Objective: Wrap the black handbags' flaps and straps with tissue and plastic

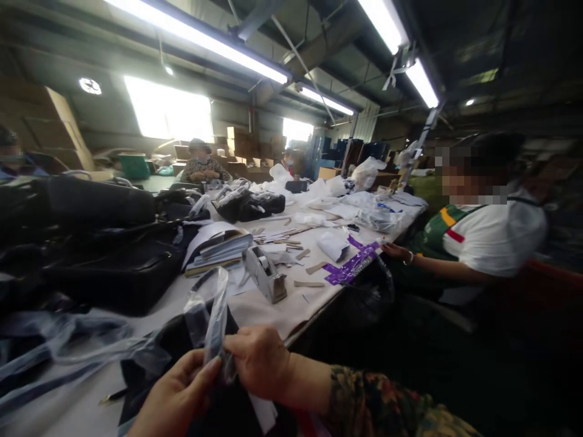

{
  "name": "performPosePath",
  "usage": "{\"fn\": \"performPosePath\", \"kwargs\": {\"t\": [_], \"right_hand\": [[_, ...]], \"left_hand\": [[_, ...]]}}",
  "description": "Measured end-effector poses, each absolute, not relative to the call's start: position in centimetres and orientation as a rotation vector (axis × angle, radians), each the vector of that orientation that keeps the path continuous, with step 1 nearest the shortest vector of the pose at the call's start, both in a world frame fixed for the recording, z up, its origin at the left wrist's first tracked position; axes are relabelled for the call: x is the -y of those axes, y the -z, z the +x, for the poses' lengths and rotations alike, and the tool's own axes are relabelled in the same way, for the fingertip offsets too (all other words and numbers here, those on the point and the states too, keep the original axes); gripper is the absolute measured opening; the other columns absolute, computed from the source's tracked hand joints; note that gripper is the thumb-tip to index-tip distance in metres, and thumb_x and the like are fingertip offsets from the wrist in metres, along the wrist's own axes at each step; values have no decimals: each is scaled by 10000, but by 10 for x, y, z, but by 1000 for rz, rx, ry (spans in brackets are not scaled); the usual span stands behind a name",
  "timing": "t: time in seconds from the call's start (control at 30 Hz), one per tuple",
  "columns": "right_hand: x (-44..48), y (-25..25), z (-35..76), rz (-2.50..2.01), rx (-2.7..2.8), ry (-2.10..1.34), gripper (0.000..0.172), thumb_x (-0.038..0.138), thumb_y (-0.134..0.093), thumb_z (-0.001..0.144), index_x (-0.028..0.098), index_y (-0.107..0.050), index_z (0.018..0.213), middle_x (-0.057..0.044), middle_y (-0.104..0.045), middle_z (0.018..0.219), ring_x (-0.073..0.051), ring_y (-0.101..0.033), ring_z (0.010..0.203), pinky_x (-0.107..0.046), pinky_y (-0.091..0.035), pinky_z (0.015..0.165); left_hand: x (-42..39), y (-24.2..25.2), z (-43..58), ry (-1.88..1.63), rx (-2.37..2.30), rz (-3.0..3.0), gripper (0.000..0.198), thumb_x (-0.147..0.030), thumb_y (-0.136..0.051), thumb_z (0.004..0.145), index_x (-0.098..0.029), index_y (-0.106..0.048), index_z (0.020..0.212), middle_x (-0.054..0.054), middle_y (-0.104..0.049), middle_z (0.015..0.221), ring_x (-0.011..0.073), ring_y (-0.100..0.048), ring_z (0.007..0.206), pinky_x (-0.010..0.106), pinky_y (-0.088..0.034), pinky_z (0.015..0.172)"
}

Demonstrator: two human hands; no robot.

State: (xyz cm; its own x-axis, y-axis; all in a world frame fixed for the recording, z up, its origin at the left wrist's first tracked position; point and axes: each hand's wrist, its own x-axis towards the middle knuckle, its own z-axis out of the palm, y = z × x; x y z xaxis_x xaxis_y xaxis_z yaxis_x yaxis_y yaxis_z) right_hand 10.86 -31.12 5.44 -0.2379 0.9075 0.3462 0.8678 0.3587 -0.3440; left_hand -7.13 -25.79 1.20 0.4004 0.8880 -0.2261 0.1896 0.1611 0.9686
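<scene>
A loop of strap wrapped in clear plastic (pixel 217 309) rises from a dark bag (pixel 159 358) at the near edge of the table. My left hand (pixel 184 388) pinches the plastic-wrapped strap between thumb and fingers, low in the view. Just right of it, my right hand (pixel 262 358) is closed at the same wrapped strap, with its fingertips on the plastic. A white piece hangs below my right hand. More plastic-wrapped straps (pixel 68 346) trail off to the left.
Black bags (pixel 118 261) are piled at the left. A tape dispenser (pixel 265 273) stands beyond my hands, beside a stack of papers (pixel 218 246). Purple tape (pixel 350 264) lies by the right edge, near a seated person's hand. Other people sit farther back.
</scene>
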Motion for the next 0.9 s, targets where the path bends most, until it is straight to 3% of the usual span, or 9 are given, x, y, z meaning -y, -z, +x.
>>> {"fn": "performPosePath", "kwargs": {"t": [0.17, 0.3, 0.4, 0.43, 0.5, 0.6, 0.7, 0.83, 0.9], "right_hand": [[306, -42, 107, -1394, 2095, -245, 205, 180, -480, 926, 242, -644, 819, -58, -649, 780, -216, -599, 704, -306, -443, 640], [304, -35, 110, -1284, 1936, -410, 232, 154, -461, 945, 220, -674, 880, -70, -668, 798, -219, -626, 764, -330, -468, 738], [308, -39, 117, -1259, 1716, -555, 164, 284, -583, 948, 221, -717, 1019, -85, -710, 954, -240, -645, 912, -359, -481, 868], [310, -42, 120, -1270, 1654, -657, 177, 343, -612, 943, 216, -729, 981, -82, -708, 945, -238, -640, 904, -354, -485, 858], [317, -47, 123, -1296, 1554, -973, 326, 478, -634, 926, 191, -711, 791, -55, -658, 773, -191, -598, 734, -307, -481, 695], [324, -50, 120, -1305, 1281, -1520, 520, 647, -687, 831, 167, -613, 648, 38, -425, 520, -81, -339, 463, -230, -252, 429], [326, -46, 114, -1235, 924, -1800, 506, 605, -841, 686, 151, -619, 688, 94, -322, 507, -32, -188, 436, -204, -105, 406], [327, -42, 109, -1164, 818, -1746, 393, 460, -899, 657, 142, -683, 736, 79, -379, 530, -31, -206, 458, -195, -135, 414], [330, -43, 108, -1187, 981, -1609, 336, 452, -863, 709, 155, -709, 739, 44, -466, 550, -61, -314, 479, -210, -249, 437]], "left_hand": [[276, -28, -69, -544, -942, 1053, 515, -662, -807, 639, -196, -626, 766, -61, -393, 508, 85, -291, 445, 239, -149, 463], [289, -42, -66, -705, -949, 1028, 504, -614, -821, 646, -161, -600, 664, -65, -410, 536, 67, -306, 479, 229, -201, 480], [295, -45, -66, -886, -1013, 1186, 378, -498, -775, 737, -142, -672, 662, -17, -529, 619, 104, -454, 591, 247, -352, 585], [297, -45, -67, -938, -1040, 1266, 329, -447, -753, 770, -144, -689, 659, -3, -554, 667, 121, -494, 648, 258, -385, 638], [303, -44, -66, -1005, -1075, 1432, 270, -358, -718, 816, -154, -699, 639, 9, -550, 731, 137, -521, 719, 267, -404, 687], [313, -39, -63, -1044, -1023, 1624, 261, -289, -688, 861, -166, -687, 631, 5, -502, 739, 129, -497, 700, 260, -396, 651], [317, -32, -61, -1076, -946, 1784, 258, -256, -670, 883, -170, -672, 639, 10, -501, 750, 128, -485, 699, 257, -387, 637], [316, -29, -67, -1022, -964, 1859, 252, -252, -680, 860, -165, -664, 624, 19, -525, 746, 137, -491, 712, 265, -371, 648], [315, -31, -71, -927, -966, 1696, 237, -318, -702, 846, -162, -702, 668, 9, -531, 711, 132, -479, 678, 260, -364, 627]]}}
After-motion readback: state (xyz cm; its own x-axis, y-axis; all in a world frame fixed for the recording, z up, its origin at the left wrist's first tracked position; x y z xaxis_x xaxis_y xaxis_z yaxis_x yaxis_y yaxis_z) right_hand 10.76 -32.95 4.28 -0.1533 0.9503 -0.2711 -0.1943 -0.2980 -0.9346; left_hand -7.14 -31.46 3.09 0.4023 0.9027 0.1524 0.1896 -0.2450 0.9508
